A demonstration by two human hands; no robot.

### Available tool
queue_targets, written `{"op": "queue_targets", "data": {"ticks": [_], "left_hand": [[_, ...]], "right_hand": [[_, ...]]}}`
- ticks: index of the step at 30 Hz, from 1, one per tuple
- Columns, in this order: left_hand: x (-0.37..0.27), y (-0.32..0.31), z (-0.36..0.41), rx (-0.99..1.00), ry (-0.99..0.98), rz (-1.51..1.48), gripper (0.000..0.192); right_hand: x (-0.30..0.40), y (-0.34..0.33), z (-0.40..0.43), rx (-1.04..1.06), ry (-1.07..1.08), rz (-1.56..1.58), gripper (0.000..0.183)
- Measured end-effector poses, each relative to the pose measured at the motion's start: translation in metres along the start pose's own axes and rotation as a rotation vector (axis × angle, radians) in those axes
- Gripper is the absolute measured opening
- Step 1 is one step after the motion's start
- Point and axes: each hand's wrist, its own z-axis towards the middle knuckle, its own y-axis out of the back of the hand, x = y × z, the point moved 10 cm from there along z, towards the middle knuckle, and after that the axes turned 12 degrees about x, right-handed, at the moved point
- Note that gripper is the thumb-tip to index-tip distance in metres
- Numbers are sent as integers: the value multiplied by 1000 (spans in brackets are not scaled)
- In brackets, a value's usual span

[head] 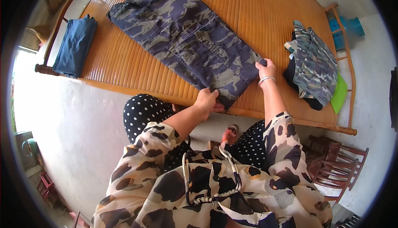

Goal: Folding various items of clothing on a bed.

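Observation:
Camouflage trousers (189,38) lie lengthwise and flat across a wooden slatted bed (130,69), the elastic waistband at the upper left and the leg hems toward me. My left hand (209,102) grips the near edge of the hem end, its fingers partly beneath the cloth. At the right corner of that same end, my right hand (266,70), with a bangle at the wrist, pinches the fabric between thumb and fingers. The parts of the fingers under the cloth are hidden.
A folded dark blue garment (74,46) rests by the left bed rail. On the right lies a pile of camouflage clothing (315,66) with black and bright green (339,94) pieces under it. Wooden chairs (337,165) stand at the lower right, and a blue bucket (340,32) is beyond the right rail.

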Motion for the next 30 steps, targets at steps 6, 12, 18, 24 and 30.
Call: {"op": "queue_targets", "data": {"ticks": [6, 12, 18, 24, 30], "left_hand": [[-17, -11, -13, -13, -134, 153, 30], [-5, -13, -5, -72, 9, 203, 25], [3, -1, -3, -94, 73, 229, 23], [2, -19, -10, 40, 10, 255, 19], [6, -30, -19, 76, -7, 3, 16]], "right_hand": [[83, -17, -23, -56, 281, -628, 37], [63, -111, -89, 418, 533, -1192, 67], [48, -63, -34, 370, 255, -1252, 65], [52, -61, -58, 295, 353, -1211, 58], [31, -54, -52, 381, 258, -1249, 60]]}}
